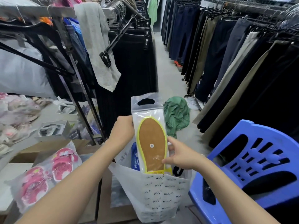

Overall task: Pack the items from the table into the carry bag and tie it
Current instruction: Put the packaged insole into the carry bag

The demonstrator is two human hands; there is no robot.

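A clear packet with a brown, yellow-edged insole (151, 139) stands upright, its lower end inside the mouth of the white printed carry bag (160, 196). My left hand (121, 131) grips the packet's left edge near the middle. My right hand (179, 155) pinches its lower right edge. A blue packet (134, 159) sits inside the bag behind the insole. A bagged pair of pink sandals (47, 173) lies on the table (9, 188) at the lower left.
A blue plastic chair (252, 167) stands close on the right. Cardboard boxes (106, 204) sit under and left of the bag. Racks of hanging trousers line both sides of the aisle. A green garment (177, 115) lies on the floor ahead.
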